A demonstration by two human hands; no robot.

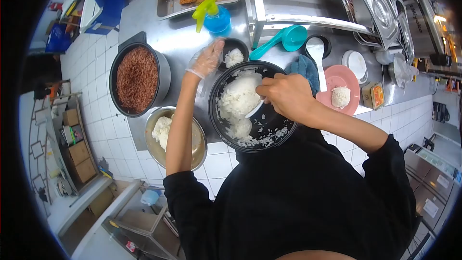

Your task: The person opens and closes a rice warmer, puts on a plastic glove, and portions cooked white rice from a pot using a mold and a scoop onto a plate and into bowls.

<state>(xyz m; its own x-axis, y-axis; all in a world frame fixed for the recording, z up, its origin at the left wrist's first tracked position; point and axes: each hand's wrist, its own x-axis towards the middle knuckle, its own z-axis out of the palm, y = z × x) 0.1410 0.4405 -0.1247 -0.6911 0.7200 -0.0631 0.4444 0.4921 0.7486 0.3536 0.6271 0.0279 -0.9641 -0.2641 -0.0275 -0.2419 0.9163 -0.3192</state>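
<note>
My right hand (pixel 284 94) is closed round the handle of a white rice paddle (pixel 254 110), whose blade is in the white rice (pixel 237 98) inside a black pot (pixel 215 121). On my left hand (pixel 207 60) is a clear plastic glove; its fingers touch or lie beside the rim of a small dark bowl (pixel 244 48) holding a lump of white rice (pixel 234 57). Whether those fingers grip the bowl is hard to make out. Below my left forearm, a metal bowl (pixel 196 153) holds more white rice (pixel 162 130).
Reddish rice (pixel 137 79) fills a pot at the left. Behind stand a blue spray bottle (pixel 217 20) and a tray (pixel 166 7) of fried pieces. Rightward are a teal ladle (pixel 293 37), a white spatula (pixel 316 53), a blue cloth (pixel 305 71) and a pink plate (pixel 350 78) with rice.
</note>
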